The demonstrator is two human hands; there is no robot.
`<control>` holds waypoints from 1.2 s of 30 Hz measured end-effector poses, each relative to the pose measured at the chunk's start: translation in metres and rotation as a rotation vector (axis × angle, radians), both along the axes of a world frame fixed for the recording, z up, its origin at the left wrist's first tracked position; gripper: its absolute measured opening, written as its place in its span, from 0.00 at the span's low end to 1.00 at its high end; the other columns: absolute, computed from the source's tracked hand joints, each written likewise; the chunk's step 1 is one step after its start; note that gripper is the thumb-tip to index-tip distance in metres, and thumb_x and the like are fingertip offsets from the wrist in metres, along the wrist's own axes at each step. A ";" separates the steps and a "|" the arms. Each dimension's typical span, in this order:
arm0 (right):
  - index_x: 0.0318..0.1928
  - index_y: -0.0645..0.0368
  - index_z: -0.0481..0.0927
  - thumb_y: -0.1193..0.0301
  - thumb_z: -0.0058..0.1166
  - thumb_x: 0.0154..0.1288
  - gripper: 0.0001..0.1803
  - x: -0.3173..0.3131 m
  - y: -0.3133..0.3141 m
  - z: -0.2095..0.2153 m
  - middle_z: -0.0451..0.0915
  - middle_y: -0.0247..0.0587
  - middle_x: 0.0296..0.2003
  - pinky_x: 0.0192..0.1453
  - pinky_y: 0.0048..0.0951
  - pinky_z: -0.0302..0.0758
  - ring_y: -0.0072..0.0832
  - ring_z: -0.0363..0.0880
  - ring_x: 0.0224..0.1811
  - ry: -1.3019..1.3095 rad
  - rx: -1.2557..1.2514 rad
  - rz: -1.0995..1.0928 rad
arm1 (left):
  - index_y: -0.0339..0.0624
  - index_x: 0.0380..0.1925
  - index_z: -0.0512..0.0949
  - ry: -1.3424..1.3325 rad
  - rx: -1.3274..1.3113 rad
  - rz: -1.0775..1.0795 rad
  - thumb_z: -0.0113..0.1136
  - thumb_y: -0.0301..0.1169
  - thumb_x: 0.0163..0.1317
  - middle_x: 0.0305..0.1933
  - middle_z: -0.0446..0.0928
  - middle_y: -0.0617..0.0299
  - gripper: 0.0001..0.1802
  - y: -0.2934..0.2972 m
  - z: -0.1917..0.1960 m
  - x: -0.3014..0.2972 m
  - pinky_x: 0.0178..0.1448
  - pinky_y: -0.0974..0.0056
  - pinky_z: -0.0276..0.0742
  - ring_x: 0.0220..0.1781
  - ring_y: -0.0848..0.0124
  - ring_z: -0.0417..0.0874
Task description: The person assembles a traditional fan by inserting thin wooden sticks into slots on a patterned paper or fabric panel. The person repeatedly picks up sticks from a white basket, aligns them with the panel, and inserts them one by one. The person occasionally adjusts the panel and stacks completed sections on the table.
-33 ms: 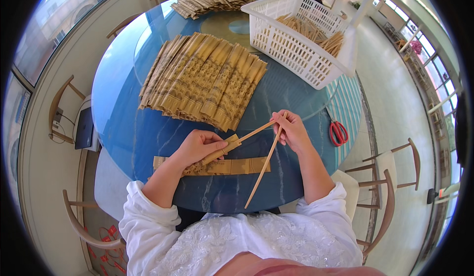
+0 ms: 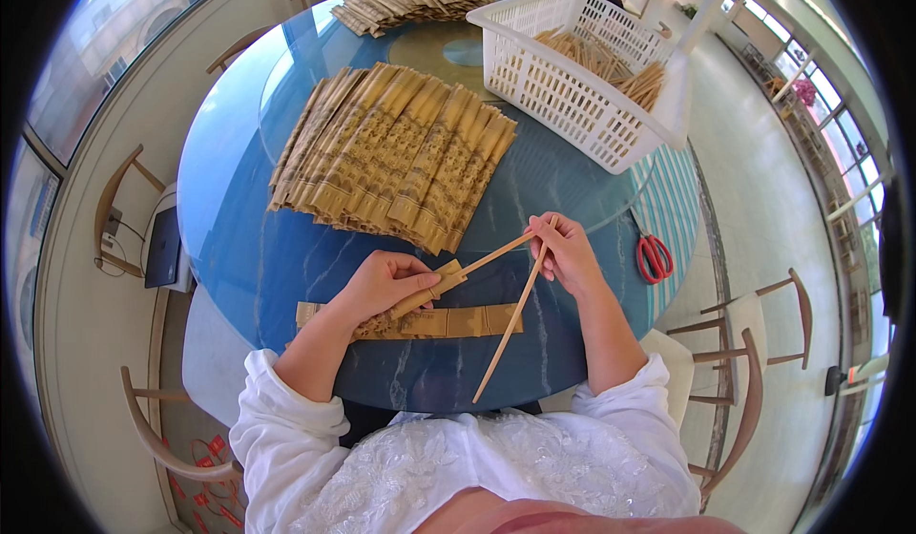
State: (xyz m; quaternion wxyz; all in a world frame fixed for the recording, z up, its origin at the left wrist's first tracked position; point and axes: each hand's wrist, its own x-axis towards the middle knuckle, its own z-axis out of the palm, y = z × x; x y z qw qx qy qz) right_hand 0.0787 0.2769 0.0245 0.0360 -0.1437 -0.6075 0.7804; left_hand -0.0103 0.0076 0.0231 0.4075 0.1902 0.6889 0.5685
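A: Paper sleeve (image 2: 426, 293) pinched shut in left hand (image 2: 382, 284), mouth toward right hand (image 2: 570, 252). One chopstick (image 2: 496, 253) partly in; second chopstick (image 2: 512, 321) hangs loose from the right fingers, which are closed on both.

B: Risk?

A: Loose stick may slip off the blue table (image 2: 239, 248) edge. Spare sleeves (image 2: 448, 321) lie under the left wrist.

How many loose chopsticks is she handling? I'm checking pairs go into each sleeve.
2. One chopstick runs from the right hand into the paper sleeve held by the left hand; the other chopstick hangs from the right hand toward her lap.
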 end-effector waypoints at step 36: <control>0.29 0.61 0.73 0.67 0.55 0.65 0.12 0.002 -0.001 -0.004 0.72 0.34 0.17 0.10 0.18 0.59 0.16 0.65 0.09 -0.071 -0.022 0.272 | 0.30 0.36 0.79 -0.062 0.041 -0.009 0.61 0.32 0.62 0.30 0.82 0.57 0.12 -0.001 -0.004 0.000 0.33 0.72 0.78 0.29 0.74 0.83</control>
